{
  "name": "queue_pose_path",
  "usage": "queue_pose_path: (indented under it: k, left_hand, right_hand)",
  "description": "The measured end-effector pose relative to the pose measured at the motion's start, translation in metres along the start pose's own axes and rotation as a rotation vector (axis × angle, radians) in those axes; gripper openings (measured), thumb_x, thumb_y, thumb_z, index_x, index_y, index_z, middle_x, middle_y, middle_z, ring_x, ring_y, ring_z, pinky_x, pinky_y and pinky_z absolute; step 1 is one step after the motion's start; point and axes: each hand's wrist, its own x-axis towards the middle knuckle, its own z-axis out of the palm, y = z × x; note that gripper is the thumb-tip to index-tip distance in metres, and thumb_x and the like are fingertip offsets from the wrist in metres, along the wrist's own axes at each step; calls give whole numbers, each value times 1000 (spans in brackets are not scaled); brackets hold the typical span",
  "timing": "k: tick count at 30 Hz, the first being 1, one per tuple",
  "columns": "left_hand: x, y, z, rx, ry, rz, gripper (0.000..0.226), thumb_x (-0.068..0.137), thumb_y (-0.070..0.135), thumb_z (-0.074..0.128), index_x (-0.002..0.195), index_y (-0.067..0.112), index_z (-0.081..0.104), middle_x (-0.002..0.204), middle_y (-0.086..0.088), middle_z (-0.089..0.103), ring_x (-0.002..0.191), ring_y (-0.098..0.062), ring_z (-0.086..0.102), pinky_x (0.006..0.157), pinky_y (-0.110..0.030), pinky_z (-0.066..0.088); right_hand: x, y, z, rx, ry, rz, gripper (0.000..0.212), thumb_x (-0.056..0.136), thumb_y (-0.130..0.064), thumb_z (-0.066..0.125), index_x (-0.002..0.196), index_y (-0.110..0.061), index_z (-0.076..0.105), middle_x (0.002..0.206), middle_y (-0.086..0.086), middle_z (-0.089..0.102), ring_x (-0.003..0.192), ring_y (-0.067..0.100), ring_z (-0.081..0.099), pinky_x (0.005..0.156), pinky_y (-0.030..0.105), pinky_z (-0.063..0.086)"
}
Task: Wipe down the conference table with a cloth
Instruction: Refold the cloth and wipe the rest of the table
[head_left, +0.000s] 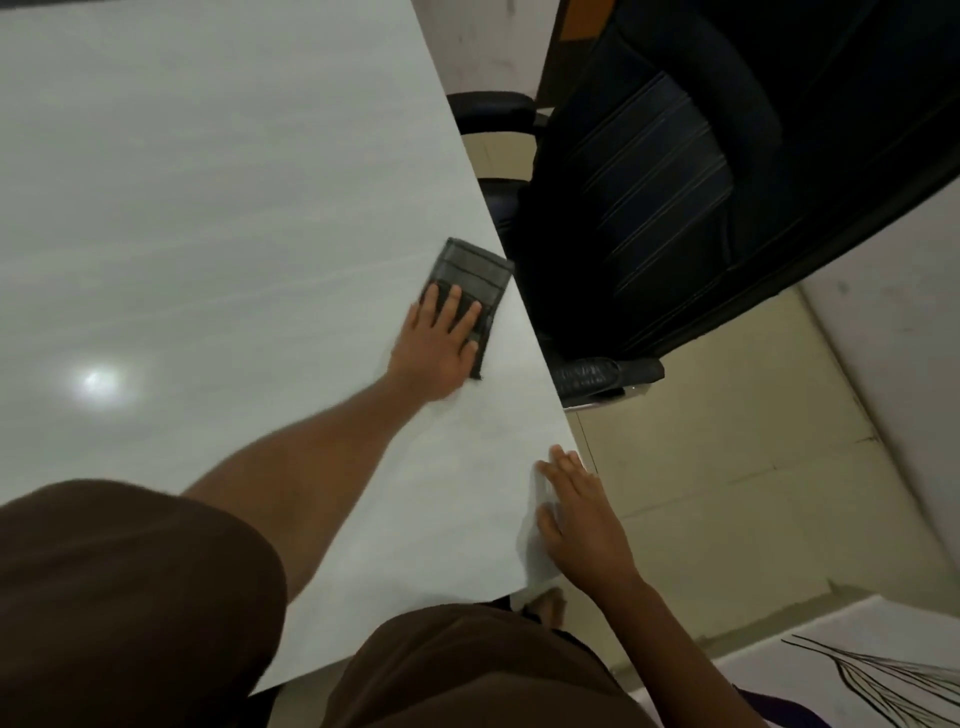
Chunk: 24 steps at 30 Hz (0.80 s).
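We see a pale, white-grey conference table (208, 208) filling the left and middle of the view, its smooth top faintly streaked and carrying a bright reflection of a light (98, 382) on the left. Its right edge runs diagonally from the far middle down to a near corner. Beyond that edge a black office chair (675, 208) with stitched lines on its padding stands close to the table, over a beige tiled floor (727, 467). A light wall (909, 338) rises on the right. At the near right lies a white panel (857, 670) marked with thin black lines.

The cloth (470, 267), dark grey and folded into a rectangle, lies flat on the tabletop by the right edge, its far right corner reaching that edge.

Our left hand (436, 348) rests on the near half of the cloth, palm down, fingers (454, 296) straight and slightly spread, pressing it flat rather than gripping it. The bare forearm stretches out from a brown sleeve (130, 597).

Our right hand (582, 525) lies open on the table's near right corner, fingers straight and pointing away from us, holding nothing.
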Motion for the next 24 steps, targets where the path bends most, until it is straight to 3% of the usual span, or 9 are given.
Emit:
queue_pose_path:
  k: [4, 8, 10, 12, 14, 16, 18, 21, 24]
  left_hand:
    - [-61, 56, 38, -27, 36, 162, 60, 98, 46, 23, 151, 23, 36, 160, -12, 27, 148, -40, 17, 117, -55, 24]
    - [-129, 49, 59, 85, 16, 374, 56, 102, 47, 27, 154, 27, 26, 164, -4, 13, 152, -31, 3, 122, -47, 7]
    - [-143, 11, 56, 132, 46, 392, 55, 102, 47, 30, 153, 27, 29, 163, -4, 16, 152, -30, 7, 122, -45, 9]
    - [-145, -34, 51, 116, 52, 232, 56, 100, 46, 32, 151, 23, 36, 159, -9, 28, 149, -36, 18, 118, -49, 23]
    - [-151, -70, 40, 34, 43, -69, 61, 99, 50, 25, 151, 19, 36, 157, -13, 32, 146, -41, 23, 110, -56, 34]
    - [-153, -83, 34, -29, 45, -339, 65, 100, 54, 17, 155, 19, 25, 162, -13, 20, 148, -42, 13, 113, -60, 27]
    - [-150, -67, 35, -41, 45, -526, 62, 102, 46, 24, 157, 19, 14, 164, -14, 7, 149, -42, 3, 118, -57, 17]
    - [-151, -9, 40, -70, 89, -569, 65, 97, 47, 15, 157, 21, 15, 164, -14, 7, 149, -42, 2, 118, -52, 12]
    - [-167, 60, 60, -116, 92, -467, 72, 91, 51, 6, 156, 23, 20, 164, -10, 10, 150, -38, 3, 120, -51, 11]
  right_hand:
    - [-8, 11, -7, -8, -19, -65, 54, 101, -28, 46, 153, -26, 30, 164, -12, 9, 150, 5, 2, 123, 28, 9]
    - [-20, 29, -11, -11, -51, -122, 56, 101, -29, 45, 155, -24, 27, 164, -12, 5, 150, 2, -1, 118, 21, 11]
    - [-26, 37, -12, -19, -59, -158, 57, 102, -29, 45, 155, -24, 26, 164, -12, 4, 150, 2, -2, 118, 22, 14]
    - [-27, 42, -13, -32, -79, -176, 57, 103, -30, 44, 156, -26, 23, 164, -14, 0, 149, 0, -5, 118, 21, 14]
    - [-28, 46, -14, -43, -87, -208, 58, 103, -31, 45, 156, -26, 21, 164, -14, -2, 149, 0, -6, 118, 21, 14]
    - [-26, 49, -18, -63, -101, -234, 59, 102, -32, 46, 156, -26, 21, 164, -13, -1, 148, 0, -6, 117, 22, 17]
    - [-26, 52, -21, -70, -108, -259, 59, 102, -31, 47, 155, -26, 24, 165, -12, 2, 148, 0, -5, 113, 21, 18]
    - [-26, 57, -20, -63, -111, -279, 58, 101, -30, 47, 155, -25, 25, 165, -12, 3, 149, 1, -4, 113, 22, 18]
    - [-25, 63, -16, 2, -105, -287, 58, 101, -27, 48, 154, -24, 27, 165, -12, 5, 148, -1, -4, 114, 22, 19]
